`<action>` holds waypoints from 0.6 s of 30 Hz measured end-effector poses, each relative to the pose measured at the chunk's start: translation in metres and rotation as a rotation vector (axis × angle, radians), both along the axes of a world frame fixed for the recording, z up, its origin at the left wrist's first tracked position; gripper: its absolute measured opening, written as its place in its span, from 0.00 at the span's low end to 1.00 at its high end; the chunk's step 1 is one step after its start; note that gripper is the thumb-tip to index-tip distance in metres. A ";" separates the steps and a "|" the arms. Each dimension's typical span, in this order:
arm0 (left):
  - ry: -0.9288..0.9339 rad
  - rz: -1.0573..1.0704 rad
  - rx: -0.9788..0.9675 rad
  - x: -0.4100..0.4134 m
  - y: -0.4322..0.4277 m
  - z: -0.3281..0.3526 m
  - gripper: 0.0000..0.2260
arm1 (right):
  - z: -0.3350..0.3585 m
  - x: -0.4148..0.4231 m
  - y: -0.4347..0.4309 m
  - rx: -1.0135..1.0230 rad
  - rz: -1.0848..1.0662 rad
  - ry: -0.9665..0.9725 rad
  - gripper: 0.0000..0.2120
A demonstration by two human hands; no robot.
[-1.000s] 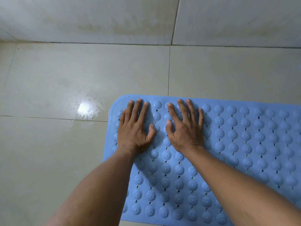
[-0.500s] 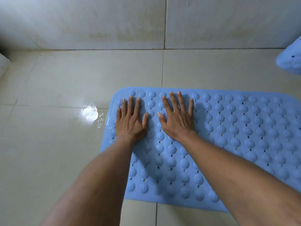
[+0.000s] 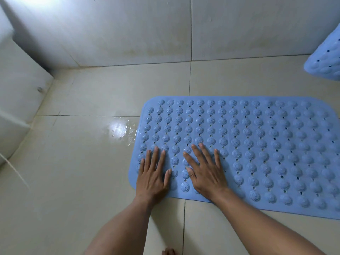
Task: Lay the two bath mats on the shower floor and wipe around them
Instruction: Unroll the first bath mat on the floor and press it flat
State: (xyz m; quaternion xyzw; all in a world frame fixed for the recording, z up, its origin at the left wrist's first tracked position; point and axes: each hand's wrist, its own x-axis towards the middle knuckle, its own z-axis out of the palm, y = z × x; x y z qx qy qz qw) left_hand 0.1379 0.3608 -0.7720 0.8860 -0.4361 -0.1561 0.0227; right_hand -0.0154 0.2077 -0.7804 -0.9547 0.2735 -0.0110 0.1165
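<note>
Blue mat 1: light blue rubber bath mat [image 3: 257, 144] with raised round nubs and small drain holes, lying flat on the shower floor, rounded corners, long side running left to right, right end cut off by the frame edge.
Blue mat 2: second light blue rubber bath mat [image 3: 325, 57], only a corner visible at far right, up near the wall, apart from the first mat; cannot tell if it lies flat.
Left hand: left hand [image 3: 152, 173] flat, palm down, fingers spread, pressing on the mat's near left corner; grips nothing.
Right hand: right hand [image 3: 206, 172] flat, palm down, fingers splayed, on the mat just beside the left hand; thumbs near each other, not touching; grips nothing.
Forearms: both bare, reaching in from the bottom edge.
Floor: beige glossy floor tiles [image 3: 82, 162] with thin grout lines.
Wet spot: small shiny water patch [image 3: 119, 129] on the tile, just left of the mat's left edge.
Wall: pale tiled wall [image 3: 128, 34] behind, stained low near the floor joint.
Left side: white raised ledge [image 3: 18, 89], meeting the wall in the corner.
Bottom edge: toes [image 3: 170, 252] barely visible.
</note>
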 end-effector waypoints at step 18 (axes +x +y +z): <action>-0.120 0.006 0.070 0.010 -0.016 0.003 0.33 | -0.005 0.008 -0.007 -0.114 -0.043 -0.126 0.27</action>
